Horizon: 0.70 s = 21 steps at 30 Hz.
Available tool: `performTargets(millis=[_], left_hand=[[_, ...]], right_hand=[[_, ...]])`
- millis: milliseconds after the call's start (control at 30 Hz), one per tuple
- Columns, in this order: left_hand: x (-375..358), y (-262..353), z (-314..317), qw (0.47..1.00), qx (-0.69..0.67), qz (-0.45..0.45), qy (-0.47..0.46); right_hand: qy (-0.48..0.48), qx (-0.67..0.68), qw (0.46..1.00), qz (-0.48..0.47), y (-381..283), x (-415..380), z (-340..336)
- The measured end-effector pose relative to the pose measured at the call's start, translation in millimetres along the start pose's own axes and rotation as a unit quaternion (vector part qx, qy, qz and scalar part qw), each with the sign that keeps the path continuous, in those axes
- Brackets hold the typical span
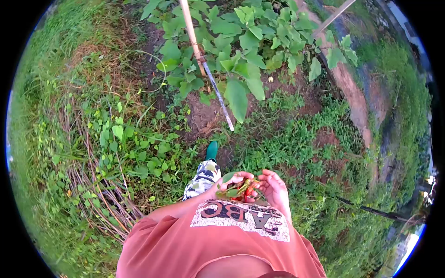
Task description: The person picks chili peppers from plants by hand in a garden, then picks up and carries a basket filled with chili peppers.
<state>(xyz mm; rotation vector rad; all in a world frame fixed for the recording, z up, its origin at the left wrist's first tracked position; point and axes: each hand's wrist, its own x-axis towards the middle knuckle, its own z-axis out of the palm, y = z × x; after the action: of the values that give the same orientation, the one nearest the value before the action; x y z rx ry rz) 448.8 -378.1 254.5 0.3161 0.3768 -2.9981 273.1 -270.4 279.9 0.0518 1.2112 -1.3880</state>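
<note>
In front of my shirt, my left hand (235, 179) is curled around a small bunch of red and green chili peppers (249, 189) with stems. Several green leaves (227, 192) stick out of the bunch on the left side. My right hand (274, 186) meets the bunch from the other side, fingers bent and their tips at the peppers' edge. Just what the right fingertips pinch is too small to make out. The lower part of the bunch is partly hidden by the hands and shirt.
Broad-leaved plants (245, 46) grow ahead, with a wooden stake (190, 30) and a pale stick (218, 95) leaning toward me. Dry cut stems (97, 180) lie left among vines. A dark pipe-like line (371, 210) crosses the weeds right. My green boot (212, 150) stands on soil.
</note>
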Motion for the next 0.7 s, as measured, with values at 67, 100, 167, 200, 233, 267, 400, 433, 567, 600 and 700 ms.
performTargets(millis=[67, 100, 167, 200, 233, 267, 400, 433, 567, 600, 700], left_hand=[[11.6, 9.5, -4.1, 0.998, -0.055, 0.012, -0.015], [16.8, 17.5, -3.0, 0.998, -0.056, 0.007, -0.015], [27.3, 29.7, 3.8, 0.997, -0.074, -0.007, -0.029], [35.4, 33.8, 2.4, 0.997, -0.056, -0.014, -0.042], [42.7, 38.2, 10.4, 0.998, -0.042, -0.022, -0.045], [50.1, 42.3, 17.5, 0.998, -0.027, -0.031, -0.047], [77.3, 53.0, 35.7, 0.994, -0.053, -0.051, -0.085], [84.7, 56.8, 38.0, 0.993, -0.049, -0.053, -0.095], [103.6, 76.8, 52.3, 1.000, -0.002, 0.000, -0.017], [108.6, 80.9, 53.7, 1.000, 0.003, 0.016, 0.027], [133.1, 90.2, 44.6, 0.995, 0.022, 0.083, 0.042]], right_hand=[[0.056, 0.029, 0.998, -0.012, -6.3, 0.0, -7.2], [0.079, 0.037, 0.996, -0.016, -10.5, -1.6, -8.7], [0.094, 0.054, 0.994, -0.028, -19.8, -5.2, -11.3], [0.106, 0.069, 0.992, -0.031, -22.4, -8.8, -12.4], [0.116, 0.080, 0.989, -0.045, -26.6, -10.1, -12.0], [0.126, 0.092, 0.986, -0.055, -30.3, -11.4, -11.9], [0.158, 0.148, 0.971, -0.097, -36.6, -13.6, -17.4], [0.168, 0.160, 0.968, -0.097, -37.4, -12.4, -19.8], [0.185, 0.158, 0.969, -0.050, -49.9, 11.0, -34.3], [0.185, 0.151, 0.970, -0.037, -59.2, 19.5, -37.5], [0.132, 0.108, 0.985, 0.003, -98.6, 56.5, -49.0]])
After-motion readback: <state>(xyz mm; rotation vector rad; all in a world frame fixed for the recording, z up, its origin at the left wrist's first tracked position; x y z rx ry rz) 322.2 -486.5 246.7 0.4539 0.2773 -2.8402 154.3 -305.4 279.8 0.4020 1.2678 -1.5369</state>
